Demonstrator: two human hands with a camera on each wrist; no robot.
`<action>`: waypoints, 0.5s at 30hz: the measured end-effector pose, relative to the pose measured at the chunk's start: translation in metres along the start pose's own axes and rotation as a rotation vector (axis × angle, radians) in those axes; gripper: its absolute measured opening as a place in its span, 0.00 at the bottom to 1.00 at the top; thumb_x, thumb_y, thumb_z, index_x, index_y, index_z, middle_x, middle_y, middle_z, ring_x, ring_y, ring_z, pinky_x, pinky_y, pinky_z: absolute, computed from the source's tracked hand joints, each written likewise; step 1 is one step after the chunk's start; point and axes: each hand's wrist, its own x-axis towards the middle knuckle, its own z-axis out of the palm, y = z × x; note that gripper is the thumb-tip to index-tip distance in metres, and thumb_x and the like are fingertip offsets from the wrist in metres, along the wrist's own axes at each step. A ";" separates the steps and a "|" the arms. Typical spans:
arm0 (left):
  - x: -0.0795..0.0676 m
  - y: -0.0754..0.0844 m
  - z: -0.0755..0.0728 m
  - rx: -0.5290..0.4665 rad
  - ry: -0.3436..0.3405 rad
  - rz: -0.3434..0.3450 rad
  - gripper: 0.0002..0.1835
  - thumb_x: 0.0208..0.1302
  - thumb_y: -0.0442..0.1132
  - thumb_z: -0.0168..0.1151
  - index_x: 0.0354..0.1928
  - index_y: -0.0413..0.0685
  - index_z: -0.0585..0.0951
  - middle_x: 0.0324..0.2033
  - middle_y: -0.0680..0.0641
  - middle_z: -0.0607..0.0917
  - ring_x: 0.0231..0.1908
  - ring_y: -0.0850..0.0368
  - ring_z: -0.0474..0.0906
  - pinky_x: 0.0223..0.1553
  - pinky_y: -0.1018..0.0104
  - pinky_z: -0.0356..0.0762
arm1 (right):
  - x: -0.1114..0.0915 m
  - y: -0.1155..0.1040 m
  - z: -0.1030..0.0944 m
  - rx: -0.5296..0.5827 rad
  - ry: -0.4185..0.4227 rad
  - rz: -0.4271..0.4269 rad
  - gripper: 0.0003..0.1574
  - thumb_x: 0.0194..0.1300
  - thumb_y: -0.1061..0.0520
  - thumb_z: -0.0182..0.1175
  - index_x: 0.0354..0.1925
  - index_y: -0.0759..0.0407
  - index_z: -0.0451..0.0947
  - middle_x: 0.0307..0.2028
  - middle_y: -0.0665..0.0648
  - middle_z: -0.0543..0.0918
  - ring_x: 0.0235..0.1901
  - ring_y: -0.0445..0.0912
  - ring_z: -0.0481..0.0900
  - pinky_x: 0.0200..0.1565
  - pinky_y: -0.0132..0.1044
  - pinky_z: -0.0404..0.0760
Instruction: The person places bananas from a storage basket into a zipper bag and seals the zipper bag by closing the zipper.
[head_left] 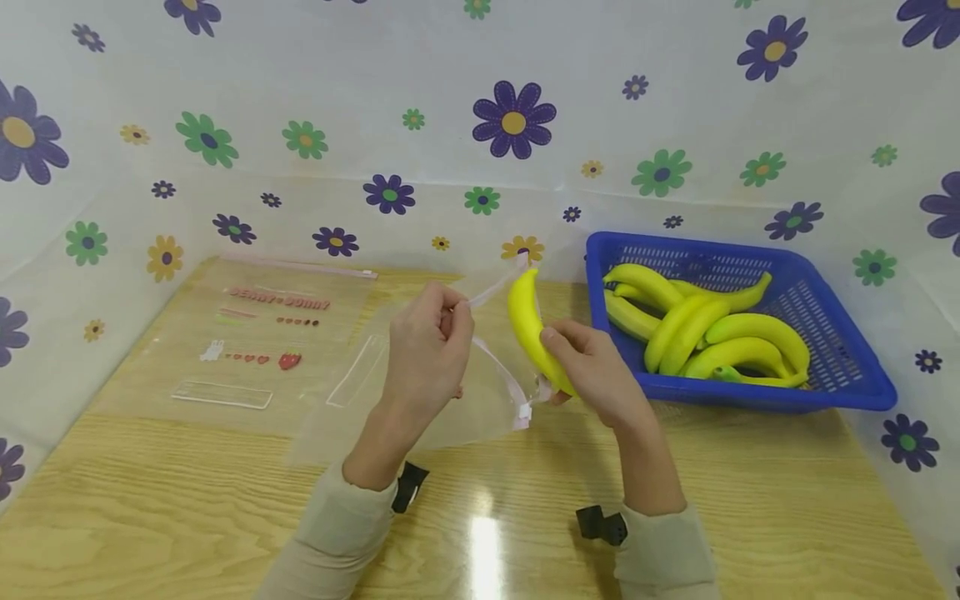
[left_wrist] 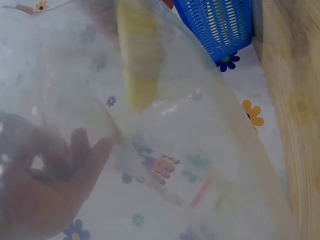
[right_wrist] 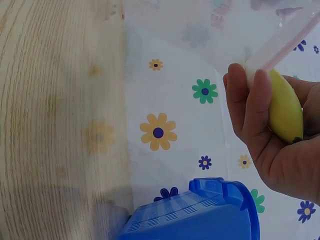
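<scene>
My left hand (head_left: 429, 354) pinches the upper edge of a clear zip bag (head_left: 337, 437) with a pink-white strip, thumb against fingers. The bag's mouth is parted. In my right hand (head_left: 600, 375) is a yellow banana (head_left: 528, 325), its tip pointing up beside the mouth. In the right wrist view the right hand's fingers (right_wrist: 257, 100) also hold the strip (right_wrist: 287, 45) against the banana (right_wrist: 286, 112). The left wrist view looks through the hazy film at the left hand (left_wrist: 50, 185) and the banana (left_wrist: 140, 65).
A blue basket (head_left: 847, 333) of several bananas (head_left: 690, 333) stands at the right. Another clear zip bag (head_left: 255, 342), printed with red lettering, a rabbit and a strawberry, lies flat on the wooden table (head_left: 187, 500) at the left. A flowered cloth (head_left: 585, 50) hangs behind.
</scene>
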 end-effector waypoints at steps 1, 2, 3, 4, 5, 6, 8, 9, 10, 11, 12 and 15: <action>0.000 0.000 0.000 0.008 0.005 0.011 0.06 0.71 0.30 0.51 0.35 0.38 0.76 0.14 0.50 0.66 0.05 0.62 0.64 0.06 0.69 0.63 | 0.000 0.000 0.000 -0.006 -0.001 0.000 0.22 0.77 0.50 0.50 0.57 0.64 0.76 0.35 0.63 0.77 0.27 0.49 0.76 0.24 0.36 0.80; 0.000 0.000 0.000 0.016 0.011 0.022 0.06 0.71 0.30 0.51 0.34 0.38 0.76 0.14 0.50 0.66 0.06 0.62 0.64 0.07 0.70 0.63 | 0.000 0.000 0.001 -0.011 0.000 0.000 0.22 0.77 0.50 0.51 0.57 0.65 0.76 0.36 0.63 0.78 0.27 0.49 0.76 0.24 0.36 0.81; 0.000 0.000 0.000 0.025 0.019 0.038 0.06 0.70 0.29 0.52 0.34 0.38 0.76 0.14 0.50 0.66 0.07 0.62 0.64 0.09 0.71 0.62 | 0.001 0.000 0.001 -0.012 0.003 0.000 0.22 0.76 0.50 0.51 0.56 0.65 0.75 0.37 0.64 0.78 0.27 0.49 0.77 0.23 0.36 0.81; 0.001 0.000 0.000 0.030 0.025 0.051 0.06 0.70 0.29 0.52 0.34 0.38 0.76 0.15 0.50 0.66 0.09 0.61 0.64 0.11 0.71 0.62 | 0.001 0.000 0.002 -0.009 0.008 0.000 0.22 0.76 0.50 0.52 0.56 0.66 0.75 0.37 0.64 0.78 0.27 0.49 0.77 0.23 0.36 0.81; 0.001 0.000 0.000 0.040 0.033 0.064 0.06 0.70 0.29 0.53 0.33 0.38 0.76 0.15 0.50 0.66 0.12 0.60 0.64 0.13 0.72 0.61 | 0.001 0.000 0.003 -0.001 0.015 0.002 0.22 0.76 0.50 0.53 0.55 0.66 0.74 0.38 0.64 0.78 0.26 0.49 0.78 0.22 0.36 0.80; 0.001 0.000 0.000 0.052 0.042 0.076 0.06 0.69 0.29 0.53 0.33 0.38 0.76 0.16 0.50 0.66 0.14 0.60 0.63 0.15 0.72 0.60 | 0.002 0.000 0.004 0.009 0.023 0.003 0.22 0.75 0.50 0.53 0.55 0.67 0.73 0.38 0.64 0.78 0.26 0.49 0.78 0.21 0.36 0.80; 0.001 0.000 0.000 0.070 0.060 0.090 0.06 0.68 0.29 0.54 0.32 0.38 0.76 0.17 0.49 0.66 0.17 0.58 0.61 0.20 0.70 0.57 | 0.003 0.000 0.006 0.029 0.043 0.009 0.22 0.75 0.50 0.54 0.54 0.68 0.72 0.37 0.64 0.79 0.25 0.48 0.79 0.20 0.35 0.79; 0.001 0.000 0.000 0.072 0.065 0.092 0.06 0.68 0.29 0.55 0.32 0.38 0.76 0.17 0.49 0.66 0.18 0.58 0.61 0.20 0.70 0.57 | 0.003 0.000 0.007 0.039 0.054 0.011 0.23 0.75 0.49 0.54 0.53 0.68 0.72 0.37 0.64 0.78 0.25 0.48 0.79 0.19 0.35 0.79; 0.001 -0.001 0.000 0.075 0.068 0.090 0.05 0.68 0.29 0.55 0.32 0.38 0.76 0.17 0.49 0.66 0.19 0.58 0.61 0.21 0.70 0.57 | 0.003 -0.001 0.008 0.047 0.065 0.012 0.23 0.75 0.49 0.54 0.53 0.68 0.72 0.36 0.64 0.78 0.24 0.48 0.79 0.19 0.34 0.78; 0.002 -0.001 0.000 0.079 0.072 0.089 0.05 0.67 0.28 0.55 0.32 0.37 0.76 0.17 0.49 0.67 0.19 0.58 0.61 0.21 0.70 0.57 | 0.003 -0.001 0.009 0.052 0.074 0.014 0.23 0.75 0.49 0.54 0.52 0.69 0.72 0.36 0.63 0.78 0.24 0.48 0.78 0.19 0.34 0.78; 0.002 -0.002 0.000 0.080 0.073 0.089 0.05 0.67 0.28 0.55 0.32 0.37 0.76 0.17 0.49 0.67 0.19 0.58 0.61 0.21 0.70 0.57 | 0.003 -0.001 0.009 0.053 0.081 0.016 0.23 0.75 0.48 0.54 0.52 0.68 0.72 0.36 0.63 0.77 0.23 0.48 0.78 0.18 0.34 0.78; 0.002 -0.003 -0.001 0.082 0.069 0.086 0.05 0.68 0.28 0.55 0.32 0.37 0.77 0.17 0.48 0.67 0.19 0.57 0.62 0.21 0.70 0.58 | 0.003 -0.001 0.010 0.055 0.081 0.022 0.24 0.75 0.48 0.54 0.53 0.68 0.72 0.37 0.63 0.77 0.25 0.48 0.78 0.19 0.35 0.79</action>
